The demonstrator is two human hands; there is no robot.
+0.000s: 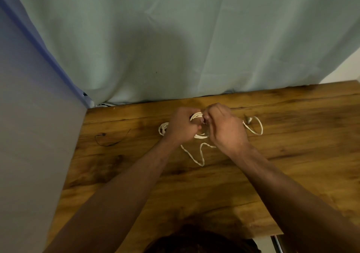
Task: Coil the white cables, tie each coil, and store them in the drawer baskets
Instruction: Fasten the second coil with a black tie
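Note:
A white cable [196, 115] is bunched into loops between my two hands above the wooden table [292, 155]. My left hand [182, 125] grips the coil's left side, with more loops sticking out past it at the left. My right hand [224, 124] pinches the cable at the coil's right side. Loose cable trails toward me in a bend, and another loop with the cable's end lies to the right of my right hand. No drawer or basket is in view.
A thin dark tie or wire [111, 139] lies on the table at the left. A pale green curtain [175, 38] hangs behind the table's far edge. A grey panel [29, 136] borders the table's left side.

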